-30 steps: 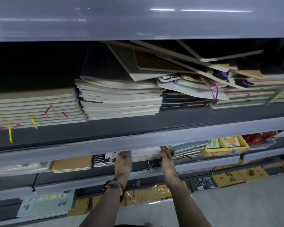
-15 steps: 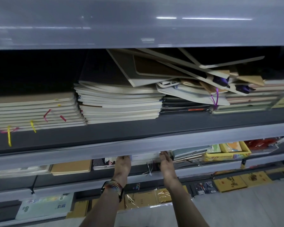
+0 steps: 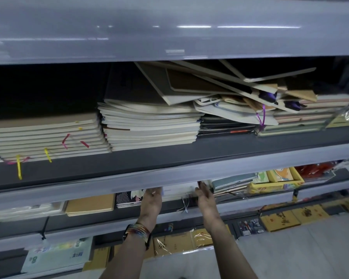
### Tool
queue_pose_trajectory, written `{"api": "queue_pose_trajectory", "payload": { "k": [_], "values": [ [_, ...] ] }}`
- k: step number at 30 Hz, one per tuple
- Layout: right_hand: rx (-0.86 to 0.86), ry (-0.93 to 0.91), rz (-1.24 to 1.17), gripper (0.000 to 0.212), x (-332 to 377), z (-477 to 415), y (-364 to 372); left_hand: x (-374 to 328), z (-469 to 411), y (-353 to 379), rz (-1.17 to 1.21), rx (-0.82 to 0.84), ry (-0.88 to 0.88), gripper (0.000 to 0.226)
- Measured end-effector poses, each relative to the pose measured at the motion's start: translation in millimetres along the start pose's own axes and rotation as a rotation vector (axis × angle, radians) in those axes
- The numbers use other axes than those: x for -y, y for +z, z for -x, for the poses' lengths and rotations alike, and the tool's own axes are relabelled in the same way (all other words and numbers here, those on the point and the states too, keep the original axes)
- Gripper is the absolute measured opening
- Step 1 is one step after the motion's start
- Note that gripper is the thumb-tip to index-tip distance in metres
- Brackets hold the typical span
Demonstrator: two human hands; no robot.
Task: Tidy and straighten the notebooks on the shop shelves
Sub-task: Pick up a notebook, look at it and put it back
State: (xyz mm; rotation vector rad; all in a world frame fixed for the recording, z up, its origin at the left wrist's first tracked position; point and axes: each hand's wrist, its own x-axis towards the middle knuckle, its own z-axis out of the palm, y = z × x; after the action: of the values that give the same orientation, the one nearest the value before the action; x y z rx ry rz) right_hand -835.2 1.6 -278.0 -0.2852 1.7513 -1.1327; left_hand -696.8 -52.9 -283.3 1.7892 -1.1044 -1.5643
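Notebooks [image 3: 179, 190] in a white stack are flanked on the lower shelf [image 3: 101, 218] by the left hand [image 3: 151, 200] and the right hand [image 3: 205, 196], one laid against each side. The fingers [image 3: 154, 191] are mostly hidden behind the lip [image 3: 129, 184] above, so whether they are released or grasping cannot be told. On the upper shelf [image 3: 169, 156], neat piles [image 3: 44, 135] are seen at left and centre, and a heap [image 3: 240, 91] of tilted notebooks is sprawled at right.

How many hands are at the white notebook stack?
2: left hand left of the stack, right hand right of it; fingertips hidden behind the shelf edge.
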Motion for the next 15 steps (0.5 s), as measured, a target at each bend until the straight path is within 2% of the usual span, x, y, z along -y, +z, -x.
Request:
{"api": "queue_pose_trajectory", "payload": {
  "k": [2,7,15],
  "values": [
    [-0.015,-0.011,-0.007,0.053,3.7,8.2,-1.3,-2.5,6.4,-4.8,-0.023,-0.012,0.034,0.037],
    [-0.054,-0.059,-0.060,0.044,14.9,33.2,-2.2,-19.5,27.5,-15.4,0.021,0.011,0.076,0.046],
    [-0.113,-0.236,-0.109,0.046,23.0,72.5,-13.4,-39.4,63.7,-26.2,0.027,0.086,0.236,0.046]
  ]
}}
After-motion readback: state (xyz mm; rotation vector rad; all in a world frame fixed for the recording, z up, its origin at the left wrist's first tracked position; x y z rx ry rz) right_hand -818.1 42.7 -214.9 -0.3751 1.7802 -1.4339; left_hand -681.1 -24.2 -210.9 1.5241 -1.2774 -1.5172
